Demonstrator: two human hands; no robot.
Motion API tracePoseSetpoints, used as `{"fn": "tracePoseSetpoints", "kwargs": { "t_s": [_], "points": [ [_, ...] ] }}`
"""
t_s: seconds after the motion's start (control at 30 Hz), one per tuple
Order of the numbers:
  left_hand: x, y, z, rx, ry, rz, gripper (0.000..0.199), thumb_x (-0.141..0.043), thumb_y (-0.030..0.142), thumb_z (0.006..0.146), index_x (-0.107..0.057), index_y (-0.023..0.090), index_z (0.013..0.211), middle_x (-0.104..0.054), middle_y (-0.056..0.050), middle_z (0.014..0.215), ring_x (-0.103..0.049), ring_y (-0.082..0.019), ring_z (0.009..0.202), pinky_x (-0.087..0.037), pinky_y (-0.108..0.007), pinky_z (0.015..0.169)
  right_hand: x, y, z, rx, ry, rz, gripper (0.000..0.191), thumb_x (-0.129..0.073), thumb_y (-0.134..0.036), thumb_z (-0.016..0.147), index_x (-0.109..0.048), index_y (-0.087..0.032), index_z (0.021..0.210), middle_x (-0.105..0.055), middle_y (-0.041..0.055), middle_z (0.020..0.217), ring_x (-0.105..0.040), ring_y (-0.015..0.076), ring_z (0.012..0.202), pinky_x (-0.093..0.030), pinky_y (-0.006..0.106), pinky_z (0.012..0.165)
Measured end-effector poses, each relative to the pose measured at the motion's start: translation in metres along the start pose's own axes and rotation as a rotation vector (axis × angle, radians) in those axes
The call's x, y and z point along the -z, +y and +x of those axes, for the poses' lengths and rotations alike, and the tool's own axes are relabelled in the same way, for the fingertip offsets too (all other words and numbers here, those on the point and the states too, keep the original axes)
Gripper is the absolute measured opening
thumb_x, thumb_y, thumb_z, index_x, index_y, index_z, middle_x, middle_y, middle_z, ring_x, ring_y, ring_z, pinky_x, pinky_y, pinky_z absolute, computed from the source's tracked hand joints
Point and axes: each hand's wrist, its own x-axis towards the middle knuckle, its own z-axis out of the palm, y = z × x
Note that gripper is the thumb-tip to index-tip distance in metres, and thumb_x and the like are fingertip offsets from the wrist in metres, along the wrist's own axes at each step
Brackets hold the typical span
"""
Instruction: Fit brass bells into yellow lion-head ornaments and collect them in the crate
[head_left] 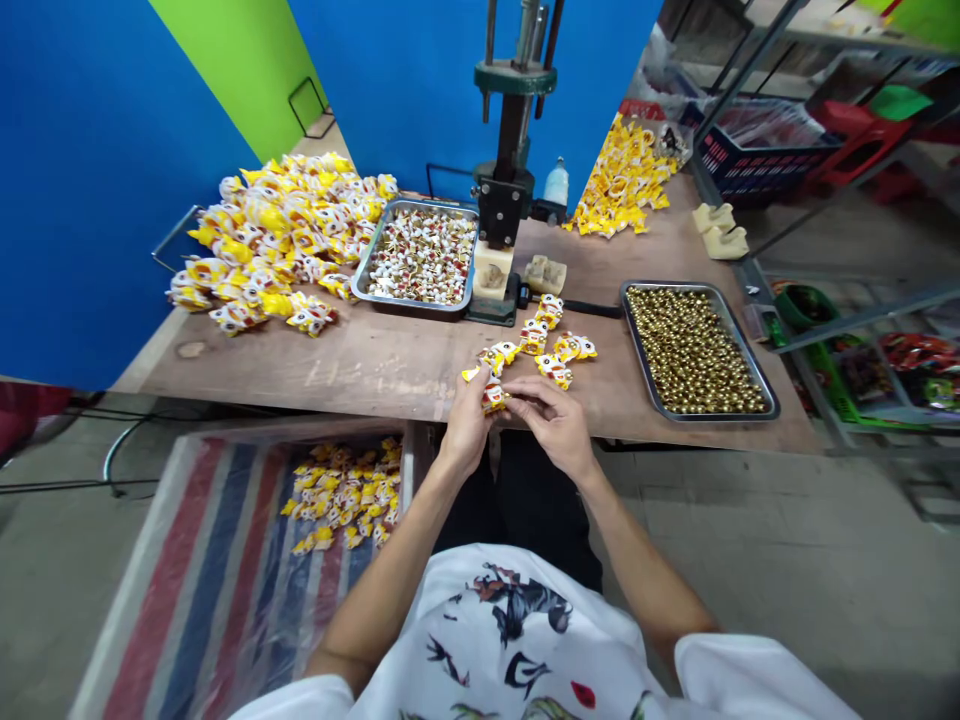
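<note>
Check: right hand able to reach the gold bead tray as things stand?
Probably yes: the right hand sits close to the metal tray of gold beads, on the same wooden table, with only bare wood between them.

Both forearms are angling inward and forward from the elbows, the left forearm (386,575) and the right forearm (645,570) converging in front of the torso. The left hand (466,422) is standing nearly upright on its wrist, its fingers curling over and pinching. The right hand (551,425) is lying turned palm-down, its wrist bending gently, its fingers (529,393) stretching across until they nearly meet the left hand.
</note>
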Motion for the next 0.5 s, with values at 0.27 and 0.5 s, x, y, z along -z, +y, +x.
{"fn": "tracePoseSetpoints", "kwargs": {
  "t_s": [0.27,0.5],
  "points": [
    [-0.001,0.016,-0.011,-0.108,-0.12,0.163,0.055,-0.087,0.069,0.089,-0.058,0.025,0.103,-0.063,0.001,0.087,-0.062,-0.015,0.068,-0.05,-0.026,0.055,0.023,-0.028,0.005,0.136,-0.103,-0.141,0.025,-0.074,-0.033,0.109,-0.082,-0.034,0.132,-0.083,0.0057,0.128,-0.079,0.0276,0.121,-0.066,0.048,0.112],
    [0.009,-0.001,-0.016,-0.101,-0.121,0.213,0.045,-0.088,0.061,0.093,-0.064,0.024,0.103,-0.064,0.0,0.089,-0.061,-0.015,0.073,-0.052,-0.027,0.063,0.016,-0.017,-0.01,0.288,-0.072,-0.219,0.026,-0.071,-0.025,0.109,-0.077,-0.031,0.134,-0.083,0.0082,0.127,-0.08,0.0288,0.118,-0.067,0.048,0.107]
  ]
}}
